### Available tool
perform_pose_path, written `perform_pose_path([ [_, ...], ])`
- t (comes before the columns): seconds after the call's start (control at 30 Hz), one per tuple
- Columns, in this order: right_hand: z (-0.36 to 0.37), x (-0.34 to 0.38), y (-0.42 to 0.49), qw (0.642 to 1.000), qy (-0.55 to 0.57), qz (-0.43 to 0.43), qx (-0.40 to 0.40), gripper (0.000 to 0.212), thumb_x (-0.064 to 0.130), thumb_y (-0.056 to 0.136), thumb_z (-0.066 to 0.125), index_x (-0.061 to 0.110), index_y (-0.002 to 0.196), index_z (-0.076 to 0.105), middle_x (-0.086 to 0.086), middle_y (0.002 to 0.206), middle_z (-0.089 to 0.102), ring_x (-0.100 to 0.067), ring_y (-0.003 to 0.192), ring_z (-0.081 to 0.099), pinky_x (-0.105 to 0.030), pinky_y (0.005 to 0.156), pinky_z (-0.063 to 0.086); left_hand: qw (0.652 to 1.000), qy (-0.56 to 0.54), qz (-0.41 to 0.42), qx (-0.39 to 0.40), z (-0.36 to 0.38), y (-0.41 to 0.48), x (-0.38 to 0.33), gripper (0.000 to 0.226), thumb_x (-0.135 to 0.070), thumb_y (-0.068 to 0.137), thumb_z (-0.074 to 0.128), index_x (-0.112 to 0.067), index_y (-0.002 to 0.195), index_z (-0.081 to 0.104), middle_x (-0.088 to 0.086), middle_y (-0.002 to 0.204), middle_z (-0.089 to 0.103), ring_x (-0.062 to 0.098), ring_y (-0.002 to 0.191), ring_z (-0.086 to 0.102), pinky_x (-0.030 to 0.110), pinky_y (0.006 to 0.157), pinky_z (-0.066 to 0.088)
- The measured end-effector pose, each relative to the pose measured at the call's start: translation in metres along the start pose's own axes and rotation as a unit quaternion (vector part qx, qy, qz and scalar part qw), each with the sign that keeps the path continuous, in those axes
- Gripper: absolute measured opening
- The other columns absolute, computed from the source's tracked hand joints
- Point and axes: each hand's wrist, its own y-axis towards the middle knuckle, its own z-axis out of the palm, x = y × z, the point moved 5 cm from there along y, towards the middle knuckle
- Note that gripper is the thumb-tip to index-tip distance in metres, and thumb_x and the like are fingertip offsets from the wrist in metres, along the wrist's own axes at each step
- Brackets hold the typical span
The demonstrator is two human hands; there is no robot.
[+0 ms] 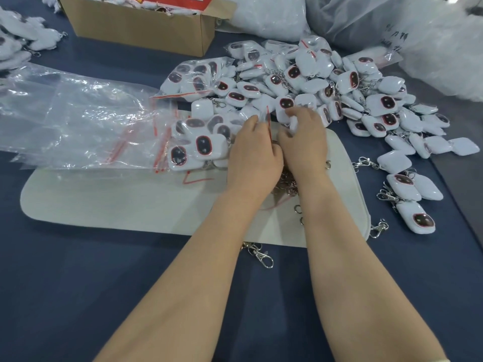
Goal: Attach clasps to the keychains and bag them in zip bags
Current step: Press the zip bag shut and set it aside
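Observation:
My left hand (252, 155) pinches the red-striped mouth of a small clear zip bag (266, 118) above the white mat (117, 202). My right hand (304, 138) grips a white keychain (291, 120) right beside that bag mouth; whether the keychain is inside the bag I cannot tell. A big heap of white keychains with dark red-rimmed faces (339, 92) lies just beyond both hands. Bagged keychains (198, 146) sit left of my left hand. Metal clasps (286, 182) lie on the mat under my wrists, partly hidden.
A stack of empty clear zip bags (78, 118) spreads to the left. A cardboard box (146, 24) stands at the back. Large plastic sacks (392, 19) fill the back right. Loose clasps (261, 254) and keychains with clasps (407, 194) lie on the blue table.

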Motion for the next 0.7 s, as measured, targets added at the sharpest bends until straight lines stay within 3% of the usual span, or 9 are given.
perform_pose_path([
  [0.13, -0.003, -0.003, -0.001, 0.999, 0.029, 0.029, -0.03, 0.041, 0.002, 0.088, 0.049, 0.015, 0.126, 0.052, -0.011, 0.119, 0.058, -0.025, 0.106, 0.053, -0.019, 0.073, 0.03, 1.0, -0.005, 0.0, 0.0, 0.0, 0.0, 0.0, 0.034, -0.008, 0.087, 0.046, 0.0, 0.119, 0.055, 0.01, 0.139, 0.044, 0.025, 0.125, 0.043, 0.032, 0.097, 0.033],
  [0.2, -0.007, -0.004, -0.002, 0.992, 0.095, 0.051, -0.071, 0.041, 0.001, 0.091, 0.047, 0.012, 0.13, 0.049, -0.001, 0.104, 0.06, -0.015, 0.091, 0.051, -0.014, 0.068, 0.03, 1.0, -0.005, 0.0, 0.0, -0.001, -0.001, 0.0, 0.033, -0.008, 0.088, 0.047, 0.0, 0.118, 0.056, 0.01, 0.139, 0.044, 0.025, 0.125, 0.042, 0.031, 0.097, 0.031],
  [0.3, -0.013, -0.001, -0.005, 0.969, 0.204, 0.057, -0.125, 0.039, 0.007, 0.095, 0.049, 0.008, 0.133, 0.04, 0.019, 0.084, 0.046, -0.011, 0.08, 0.051, -0.007, 0.068, 0.04, 1.0, -0.009, -0.001, 0.002, -0.001, 0.0, 0.0, 0.03, -0.008, 0.087, 0.048, -0.001, 0.114, 0.057, 0.01, 0.139, 0.044, 0.025, 0.126, 0.042, 0.029, 0.097, 0.03],
  [0.4, -0.015, 0.006, -0.007, 0.95, 0.281, 0.05, -0.123, 0.024, 0.008, 0.094, 0.051, 0.01, 0.113, 0.037, 0.009, 0.085, 0.049, -0.027, 0.068, 0.065, -0.025, 0.06, 0.051, 1.0, -0.012, 0.001, -0.003, -0.003, 0.0, -0.001, 0.027, -0.008, 0.087, 0.049, -0.001, 0.111, 0.058, 0.011, 0.133, 0.047, 0.025, 0.12, 0.046, 0.028, 0.092, 0.03],
  [0.53, -0.014, 0.01, -0.005, 0.922, 0.371, 0.068, -0.09, 0.02, 0.005, 0.086, 0.064, 0.017, 0.09, 0.048, 0.001, 0.077, 0.057, -0.008, 0.043, 0.056, -0.019, 0.046, 0.046, 1.0, -0.015, 0.003, 0.001, -0.004, -0.001, -0.002, 0.026, -0.008, 0.087, 0.05, 0.0, 0.11, 0.058, 0.011, 0.126, 0.05, 0.027, 0.115, 0.048, 0.031, 0.09, 0.034],
  [0.7, -0.003, 0.002, 0.001, 0.85, 0.506, 0.141, -0.037, 0.015, 0.008, 0.092, 0.061, 0.011, 0.08, 0.053, -0.001, 0.06, 0.048, -0.009, 0.047, 0.044, -0.02, 0.044, 0.039, 1.0, -0.015, -0.001, 0.002, -0.005, 0.0, -0.003, 0.029, -0.008, 0.087, 0.049, 0.0, 0.114, 0.057, 0.011, 0.13, 0.048, 0.027, 0.118, 0.047, 0.034, 0.094, 0.035],
])
